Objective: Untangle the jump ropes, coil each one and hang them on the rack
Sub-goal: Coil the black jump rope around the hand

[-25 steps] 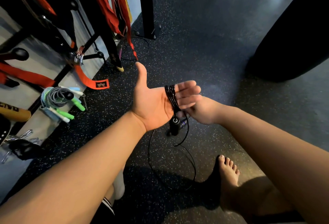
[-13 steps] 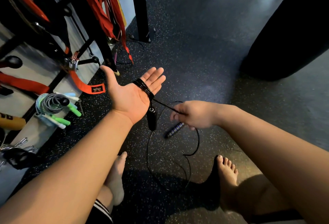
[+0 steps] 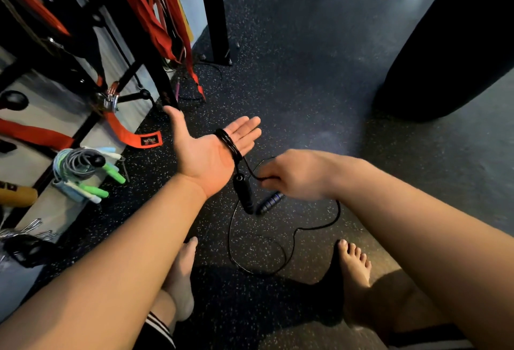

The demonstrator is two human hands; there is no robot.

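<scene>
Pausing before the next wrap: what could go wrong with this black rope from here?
1. The coil of thin black jump rope sits on the straight fingers of the open left hand; it could slip off and unwind.
2. Slack lies looped on the speckled rubber floor beside the bare right foot; pulled by the right hand, it may snag toes.
3. The hanging black handle could swing into the wraps.

We find the right hand (image 3: 294, 174) blurred, its fingertips turned from us where the thin black jump rope (image 3: 229, 142) meets them. It covers the top of the blue-ringed black handle (image 3: 271, 202). The rope's turns vanish behind the left hand (image 3: 205, 155). The large black cylinder (image 3: 450, 43) and black metal rack (image 3: 80, 24) run off the edges. The orange strap's black label (image 3: 150, 140) is too small to read.
</scene>
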